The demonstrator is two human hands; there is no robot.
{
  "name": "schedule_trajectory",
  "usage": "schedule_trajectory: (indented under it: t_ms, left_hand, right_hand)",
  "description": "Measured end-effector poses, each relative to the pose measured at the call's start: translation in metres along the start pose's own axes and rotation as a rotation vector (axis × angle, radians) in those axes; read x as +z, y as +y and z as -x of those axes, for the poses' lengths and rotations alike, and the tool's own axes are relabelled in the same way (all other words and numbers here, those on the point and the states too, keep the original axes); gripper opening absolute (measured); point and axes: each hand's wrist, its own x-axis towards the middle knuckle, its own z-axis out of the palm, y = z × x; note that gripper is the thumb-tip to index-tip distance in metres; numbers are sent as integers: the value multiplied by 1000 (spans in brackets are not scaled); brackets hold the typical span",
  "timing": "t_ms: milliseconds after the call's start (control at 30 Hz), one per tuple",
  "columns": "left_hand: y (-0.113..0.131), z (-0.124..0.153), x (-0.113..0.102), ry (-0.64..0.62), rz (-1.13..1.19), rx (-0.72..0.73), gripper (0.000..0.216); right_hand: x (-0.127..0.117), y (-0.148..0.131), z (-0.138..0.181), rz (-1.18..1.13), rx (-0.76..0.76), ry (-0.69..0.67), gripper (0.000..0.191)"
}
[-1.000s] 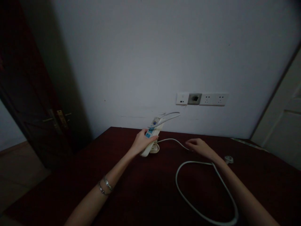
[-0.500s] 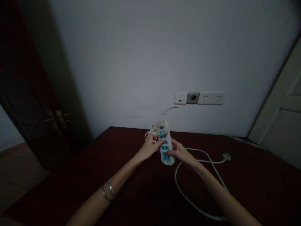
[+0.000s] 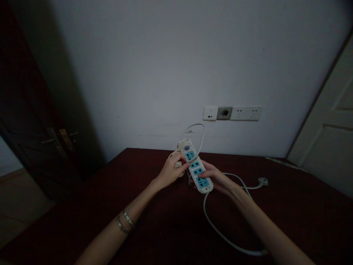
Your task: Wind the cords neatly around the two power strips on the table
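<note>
A white power strip [image 3: 195, 164] with blue sockets and a dark oval switch [image 3: 186, 148] is held at a slant above the dark red table. My right hand [image 3: 216, 177] grips its near part from the right side, thumb across the sockets and the other fingers mostly hidden beneath. On the left side, my left hand [image 3: 174, 167] is closed in a pinch on a white cable, which crosses the strip's face. That cable rises in a thin loop [image 3: 203, 137] past the far end. Some coiled cable [image 3: 179, 164] shows behind my left fingers.
On the dark red table [image 3: 162, 224], a thicker white cord [image 3: 220, 233] curves toward the front right. Its plug [image 3: 263, 181] lies at the right. Wall sockets [image 3: 245, 113] sit above the table's back edge. A dark door [image 3: 30, 121] stands at the left.
The strip's near end has swung to the right with my right hand, showing more of the sockets. My left hand has shifted slightly left, and the cable loop now hangs over the strip's right edge.
</note>
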Motion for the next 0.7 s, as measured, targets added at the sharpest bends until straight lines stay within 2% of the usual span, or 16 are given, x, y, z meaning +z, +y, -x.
schedule_trajectory:
  t_ms: [100,200,267,433,500,700]
  left_hand:
    - [1,1,-4,-37,197,3,18]
    - [6,2,-7,-128,502,-149,21]
    - [10,4,-8,-228,627,-227,23]
    - [6,3,-6,-456,664,-322,23]
    - [0,3,-8,-553,672,-386,22]
    - [-18,1,-25,-955,679,-558,22]
  right_hand:
    - [-3,-6,2,4,-12,22,53]
    - [-9,-13,3,9,-40,114,48]
    - [-13,-15,4,-19,-54,169,41]
    - [-17,-22,8,-126,-106,266,26]
    - [-16,-28,12,-176,-123,312,28]
    - [-13,-47,23,-305,-187,402,35]
